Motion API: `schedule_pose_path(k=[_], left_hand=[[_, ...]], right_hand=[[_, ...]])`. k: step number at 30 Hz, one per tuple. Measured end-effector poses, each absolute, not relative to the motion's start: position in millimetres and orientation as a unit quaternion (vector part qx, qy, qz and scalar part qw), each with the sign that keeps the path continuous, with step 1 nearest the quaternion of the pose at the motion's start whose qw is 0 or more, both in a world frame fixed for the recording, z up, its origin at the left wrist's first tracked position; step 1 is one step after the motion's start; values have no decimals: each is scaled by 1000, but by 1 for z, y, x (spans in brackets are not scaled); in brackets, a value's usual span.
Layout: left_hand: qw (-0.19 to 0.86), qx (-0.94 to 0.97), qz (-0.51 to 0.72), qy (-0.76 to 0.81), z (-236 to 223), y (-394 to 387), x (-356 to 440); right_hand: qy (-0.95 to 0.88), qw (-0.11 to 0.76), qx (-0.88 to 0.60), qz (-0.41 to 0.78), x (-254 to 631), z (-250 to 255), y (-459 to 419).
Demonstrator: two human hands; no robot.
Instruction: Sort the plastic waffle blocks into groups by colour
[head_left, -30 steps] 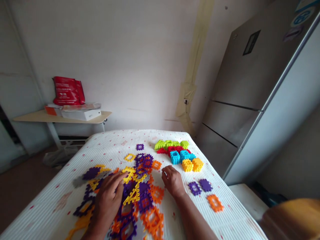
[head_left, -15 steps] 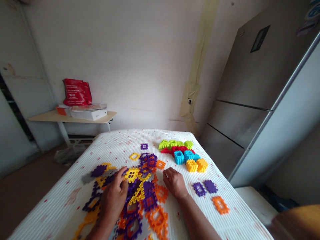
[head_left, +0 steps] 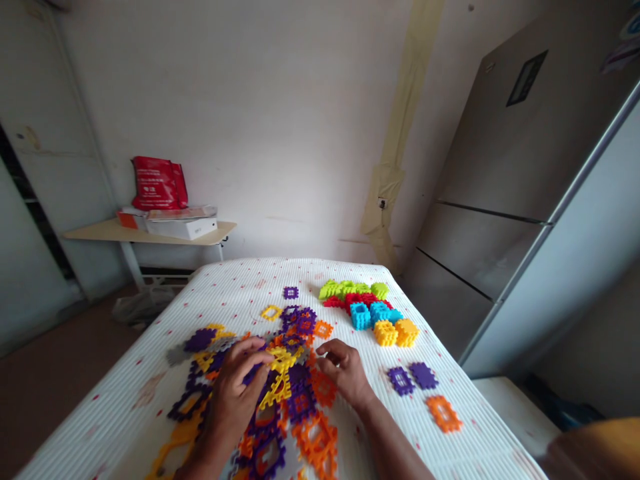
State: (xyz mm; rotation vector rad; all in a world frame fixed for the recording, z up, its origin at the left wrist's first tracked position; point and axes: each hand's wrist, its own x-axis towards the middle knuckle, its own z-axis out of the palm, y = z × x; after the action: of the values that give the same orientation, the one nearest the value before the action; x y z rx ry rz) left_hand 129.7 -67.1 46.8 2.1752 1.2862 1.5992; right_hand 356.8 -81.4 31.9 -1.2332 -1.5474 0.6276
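A yellow piece (head_left: 284, 361) is pinched by the left hand (head_left: 238, 385) — at the piece's three o'clock, the right hand (head_left: 347, 375) is held half-open.

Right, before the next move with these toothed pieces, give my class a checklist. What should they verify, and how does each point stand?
1. Left hand at the yellow piece: ok, its fingertips are at the edge.
2. Firm grip on that piece: cannot tell.
3. Right hand free: ok, nothing visible in its fingers.
4. Loose pile sorted by colour: not ok, purple, orange, yellow and grey are mixed.
5. Blue stacks and yellow stacks apart from that pile: ok.
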Motion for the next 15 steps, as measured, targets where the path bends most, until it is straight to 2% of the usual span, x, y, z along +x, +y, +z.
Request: schedule_pose_path(k=[4, 7, 11, 15], left_hand=[[128, 736, 553, 370, 46, -67, 130], [195, 744, 543, 338, 48, -70, 132], [248, 740, 531, 331, 50, -73, 135], [257, 739, 520, 343, 48, -72, 135]], right_hand=[[-627, 518, -422, 402, 344, 46, -91], [-632, 512, -372, 447, 339, 52, -96], [-637, 487, -368, 470, 340, 49, -96], [-679, 478, -387, 401, 345, 47, -95]])
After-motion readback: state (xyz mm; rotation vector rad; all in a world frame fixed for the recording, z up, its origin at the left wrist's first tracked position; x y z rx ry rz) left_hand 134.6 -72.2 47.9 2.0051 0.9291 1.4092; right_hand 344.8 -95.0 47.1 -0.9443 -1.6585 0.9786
